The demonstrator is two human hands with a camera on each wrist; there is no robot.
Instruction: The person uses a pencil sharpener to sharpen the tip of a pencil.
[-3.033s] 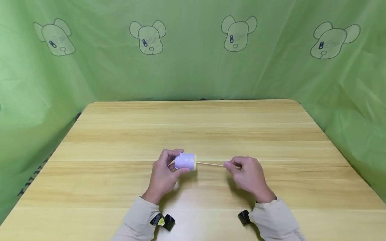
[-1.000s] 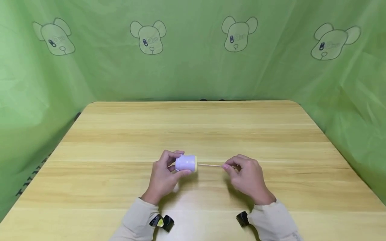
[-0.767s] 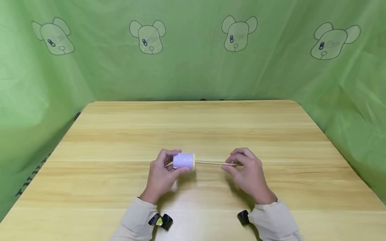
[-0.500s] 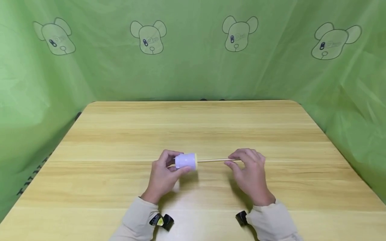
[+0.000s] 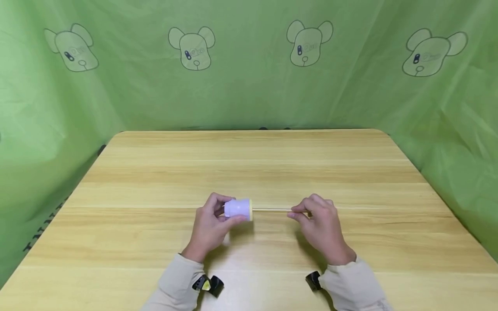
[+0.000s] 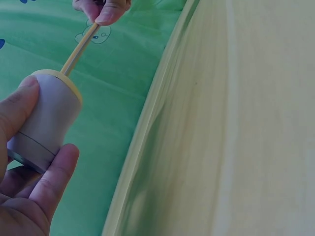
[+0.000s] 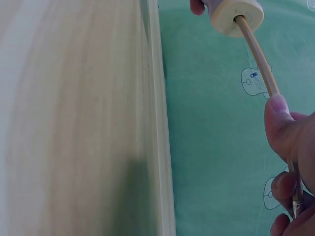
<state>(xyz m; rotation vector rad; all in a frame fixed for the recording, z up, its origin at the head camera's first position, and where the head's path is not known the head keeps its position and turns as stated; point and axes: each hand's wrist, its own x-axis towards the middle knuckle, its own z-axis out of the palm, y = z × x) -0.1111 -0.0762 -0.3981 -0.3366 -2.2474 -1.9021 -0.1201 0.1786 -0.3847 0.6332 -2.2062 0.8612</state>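
My left hand [image 5: 208, 229] grips a small lilac pencil sharpener [image 5: 237, 209] on its side, thumb along the near face and fingers round the back and base. Its cream end cap [image 7: 227, 20] faces right, with a round hole in it. A thin wooden pencil [image 5: 272, 210] runs straight out of that hole; the inserted tip is hidden. My right hand [image 5: 320, 226] pinches the pencil between thumb and forefinger, some way from the cap. In the right wrist view, a metal ferrule [image 7: 297, 202] shows at the pencil's rear end among the curled fingers. Both hands are above the table.
A wood-grain table [image 5: 249, 164] lies below the hands, its far edge against a green curtain [image 5: 249, 95] printed with bear heads. Black wrist cameras [image 5: 215, 286] hang at both beige sleeves [image 5: 173, 283].
The right fingers have straightened and curled again along the pencil, and the pencil's tilt has shifted slightly. The left hand keeps its hold on the sharpener, nearly in the same place.
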